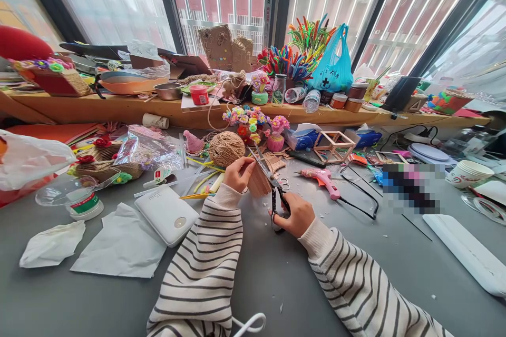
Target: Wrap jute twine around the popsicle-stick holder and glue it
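In the head view, the twine (226, 148) sits on the grey table (272, 279) just beyond my hands. My left hand (237, 175) is on the near side of the twine and a little right of it, thumb and fingertips pinched together on the wood (256, 184). My right hand (297, 214) is farther right of the twine and nearer me, fingers curled round the handles of the scissors (273, 182). Their blades stand slightly parted, slanting up toward the twine and crossing in front of the wood — whether they touch it, I cannot tell.

Just left of the twine is a pink hat (193, 143). Farther left of the twine and closer to me lie a white case (162, 213) and some paper (118, 245). To the twine's right stand pink flowers (279, 129), then a blue pack (302, 138). The glue gun (322, 179) lies right of the twine too, a bit nearer me. Behind the twine, the ledge (118, 110) bears a red tub (198, 96) to the left and a blue bag (334, 71) well to the right.
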Demonstrator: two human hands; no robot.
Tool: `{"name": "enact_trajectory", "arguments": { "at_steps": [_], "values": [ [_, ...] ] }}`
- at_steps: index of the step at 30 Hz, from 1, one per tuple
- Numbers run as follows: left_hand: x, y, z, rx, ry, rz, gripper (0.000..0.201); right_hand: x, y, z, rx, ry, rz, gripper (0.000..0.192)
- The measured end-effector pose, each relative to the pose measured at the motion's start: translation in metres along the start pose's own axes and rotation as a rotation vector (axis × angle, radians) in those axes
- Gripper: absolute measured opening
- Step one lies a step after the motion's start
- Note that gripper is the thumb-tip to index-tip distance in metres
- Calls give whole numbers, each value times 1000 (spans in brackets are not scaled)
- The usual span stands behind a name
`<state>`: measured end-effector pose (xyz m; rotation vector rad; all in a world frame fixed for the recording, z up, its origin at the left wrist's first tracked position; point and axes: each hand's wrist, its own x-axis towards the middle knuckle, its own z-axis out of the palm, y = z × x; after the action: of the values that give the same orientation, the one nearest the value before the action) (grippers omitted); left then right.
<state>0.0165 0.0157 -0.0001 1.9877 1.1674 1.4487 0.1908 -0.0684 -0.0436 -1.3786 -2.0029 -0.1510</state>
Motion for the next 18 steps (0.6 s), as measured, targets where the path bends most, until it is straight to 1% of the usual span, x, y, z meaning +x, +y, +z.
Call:
{"name": "enact_trajectory", "arguments": {
  "at_steps": [12,18],
  "values": [
    [0,3,-1,7,-10,4,20,3,-1,-3,76,-31,15,25],
    [0,2,-1,10,-12,-6,23,4,0,-3,113,-42,18,25]
  ]
}}
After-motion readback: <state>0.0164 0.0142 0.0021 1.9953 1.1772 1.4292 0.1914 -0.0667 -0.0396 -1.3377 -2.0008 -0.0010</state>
